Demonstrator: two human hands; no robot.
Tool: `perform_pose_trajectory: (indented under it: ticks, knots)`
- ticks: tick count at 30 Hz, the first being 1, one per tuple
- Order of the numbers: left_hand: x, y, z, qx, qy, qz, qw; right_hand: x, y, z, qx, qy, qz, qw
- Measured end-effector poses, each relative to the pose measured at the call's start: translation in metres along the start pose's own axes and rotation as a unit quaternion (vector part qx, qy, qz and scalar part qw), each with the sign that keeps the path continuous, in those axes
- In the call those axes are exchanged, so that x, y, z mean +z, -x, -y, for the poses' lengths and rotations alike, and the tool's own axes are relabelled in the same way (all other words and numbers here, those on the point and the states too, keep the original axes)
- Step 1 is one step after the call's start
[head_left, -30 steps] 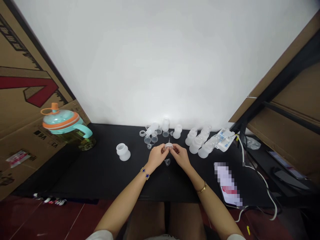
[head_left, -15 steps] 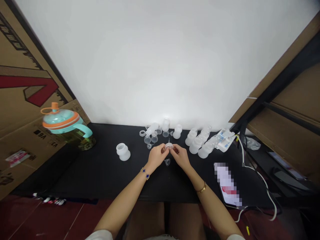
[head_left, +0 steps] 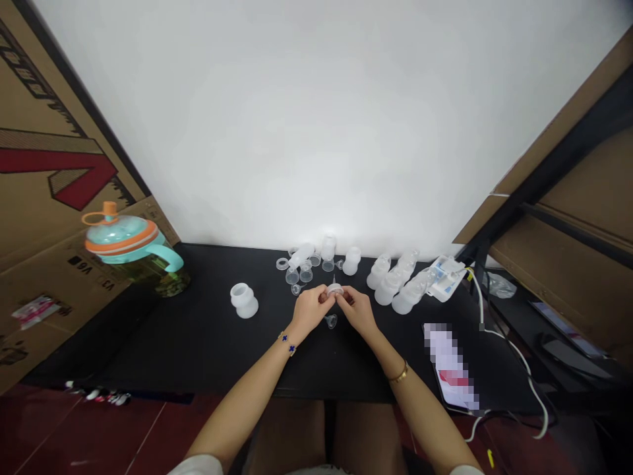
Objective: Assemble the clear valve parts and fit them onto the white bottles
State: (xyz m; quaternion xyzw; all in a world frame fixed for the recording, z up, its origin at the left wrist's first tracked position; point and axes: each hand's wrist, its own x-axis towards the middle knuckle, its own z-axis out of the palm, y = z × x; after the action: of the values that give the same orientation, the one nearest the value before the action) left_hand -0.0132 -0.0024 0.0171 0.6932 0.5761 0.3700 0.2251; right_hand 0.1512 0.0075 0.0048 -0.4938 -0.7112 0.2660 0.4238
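1 round white ring [head_left: 335, 288], pinched by left hand [head_left: 310, 308] and right hand [head_left: 357, 308]. 1 milky, waisted bottle [head_left: 244, 303] stands apart.

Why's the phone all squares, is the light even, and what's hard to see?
Head view: blocky squares cover the phone, probably to hide its screen; same view: no, the wall is brighter low in the middle, darker at the top right; head view again: the white ring in the hands is too small to see finely.
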Motion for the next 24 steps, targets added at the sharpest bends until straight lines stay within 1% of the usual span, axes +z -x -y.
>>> perform_pose_trajectory:
  ticks: [13, 19, 24]
  knots:
    - [-0.0001, 0.0001, -0.0006, -0.001, -0.006, -0.003, 1.000, 0.0015, -0.0001, -0.0036, -0.003, 0.012, -0.003, 1.000]
    - [0.0003, 0.0003, -0.0006, -0.006, -0.008, -0.001, 1.000, 0.0007, -0.0001, -0.0015, -0.001, 0.020, -0.002, 1.000]
    - [0.0009, 0.0001, 0.0003, 0.003, -0.008, -0.005, 1.000, 0.0009, -0.0004, -0.0018, -0.001, 0.020, -0.003, 1.000]
